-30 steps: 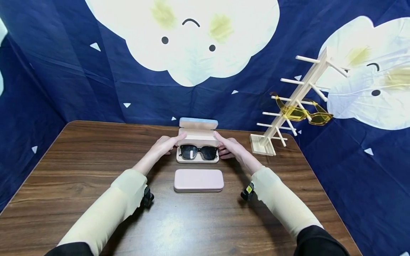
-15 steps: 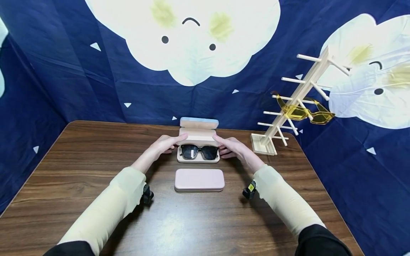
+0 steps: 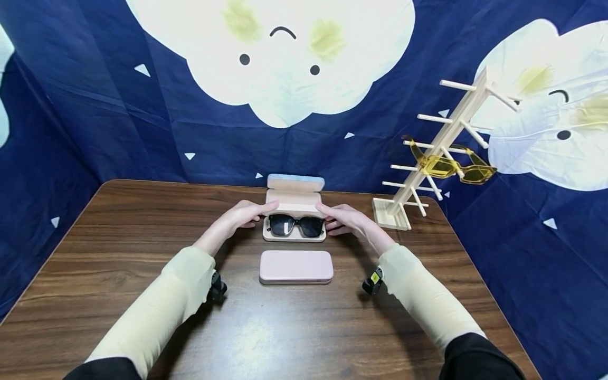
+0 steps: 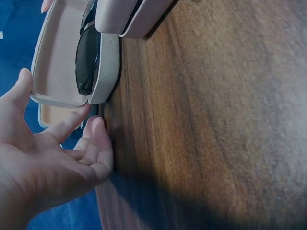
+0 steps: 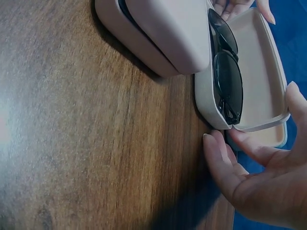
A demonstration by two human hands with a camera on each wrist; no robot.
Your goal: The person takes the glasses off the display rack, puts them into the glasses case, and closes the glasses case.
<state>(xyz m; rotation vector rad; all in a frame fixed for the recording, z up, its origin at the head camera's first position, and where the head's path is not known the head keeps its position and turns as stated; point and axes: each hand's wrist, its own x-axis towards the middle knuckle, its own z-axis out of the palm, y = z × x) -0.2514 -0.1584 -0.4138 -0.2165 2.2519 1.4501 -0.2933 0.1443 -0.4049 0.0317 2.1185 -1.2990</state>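
Observation:
An open glasses case (image 3: 293, 239) with a pale lining sits at the table's back, its lid tilted up. Dark sunglasses (image 3: 311, 227) lie folded in its base, lenses toward me. My left hand (image 3: 239, 214) pinches the lid's left end. In the left wrist view its thumb touches the lid's rim and the index finger reaches the hinge corner. At the other end my right hand (image 3: 349, 219) pinches the lid likewise, thumb on the rim in the right wrist view. A closed pink glasses case (image 3: 296, 266) lies in front, touched by neither hand.
Behind the open case shows part of another one, blue outside and beige inside (image 3: 295, 182), mostly hidden. A wooden peg stand (image 3: 437, 148) at the back right carries yellow glasses (image 3: 437, 167). A blue cloth with clouds hangs behind the brown table (image 3: 142, 237).

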